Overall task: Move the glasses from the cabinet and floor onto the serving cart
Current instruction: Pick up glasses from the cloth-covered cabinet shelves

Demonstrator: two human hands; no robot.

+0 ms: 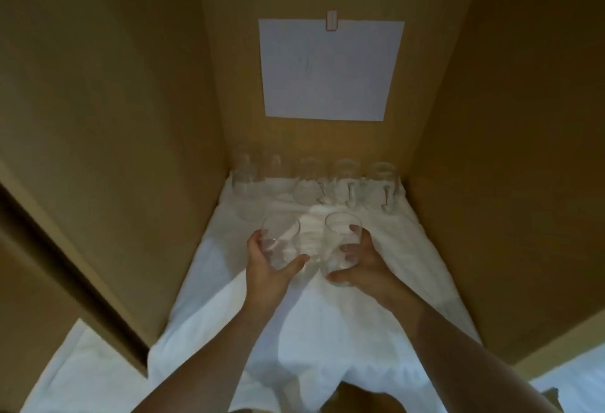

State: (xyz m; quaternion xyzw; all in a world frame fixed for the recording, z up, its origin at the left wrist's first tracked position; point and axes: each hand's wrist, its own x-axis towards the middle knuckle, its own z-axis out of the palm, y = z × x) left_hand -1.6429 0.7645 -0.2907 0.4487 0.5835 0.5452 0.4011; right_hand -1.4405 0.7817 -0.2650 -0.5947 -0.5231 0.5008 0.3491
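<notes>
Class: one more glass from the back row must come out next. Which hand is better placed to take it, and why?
Neither yet: the left hand grips a tumbler and the right hand grips another tumbler. Once both are emptied, the right hand lines up better with the handled mugs at back right.

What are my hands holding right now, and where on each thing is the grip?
Each hand holds one clear tumbler by its side wall: left hand around the left tumbler, right hand around the right tumbler, fingers wrapped round the body.
</notes>
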